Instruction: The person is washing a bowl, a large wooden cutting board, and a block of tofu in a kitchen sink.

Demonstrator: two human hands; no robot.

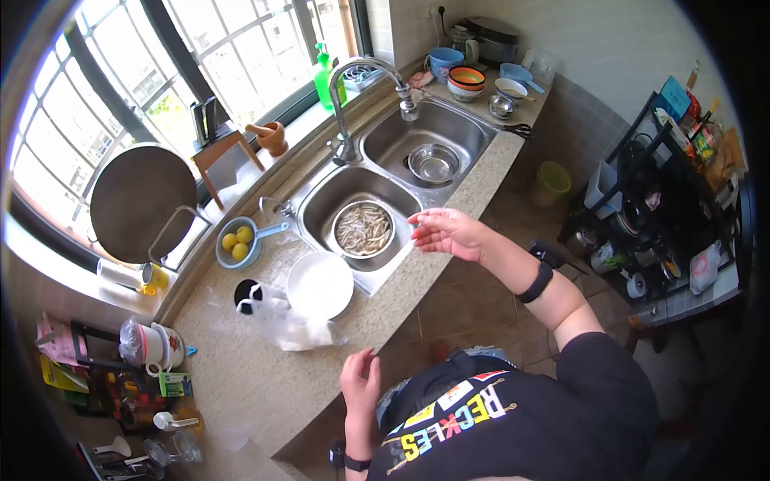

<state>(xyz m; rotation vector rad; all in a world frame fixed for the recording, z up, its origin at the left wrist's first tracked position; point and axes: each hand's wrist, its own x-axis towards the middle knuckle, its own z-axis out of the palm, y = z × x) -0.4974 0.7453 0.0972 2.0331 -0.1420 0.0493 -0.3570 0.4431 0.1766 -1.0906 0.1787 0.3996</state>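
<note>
My right hand [446, 233] is raised over the counter edge beside the left sink basin [317, 210], with its fingers apart and nothing in them. My left hand [360, 382] hangs by the counter's front edge, empty, the thumb away from the fingers. In the left basin stands a round metal bowl [391, 245] full of small silvery fish [363, 228]. A metal strainer bowl [434, 163] sits in the right basin. Nearest my left hand on the counter are a crumpled clear plastic bag [298, 330] and a white plate [320, 285].
A faucet [341, 104] arches above the sink. On the counter are a blue colander [227, 258] with yellow-green fruit, stacked bowls [465, 82] and black scissors [517, 129]. A large round pan lid [143, 204] leans by the window. A black shelf rack [618, 172] stands right.
</note>
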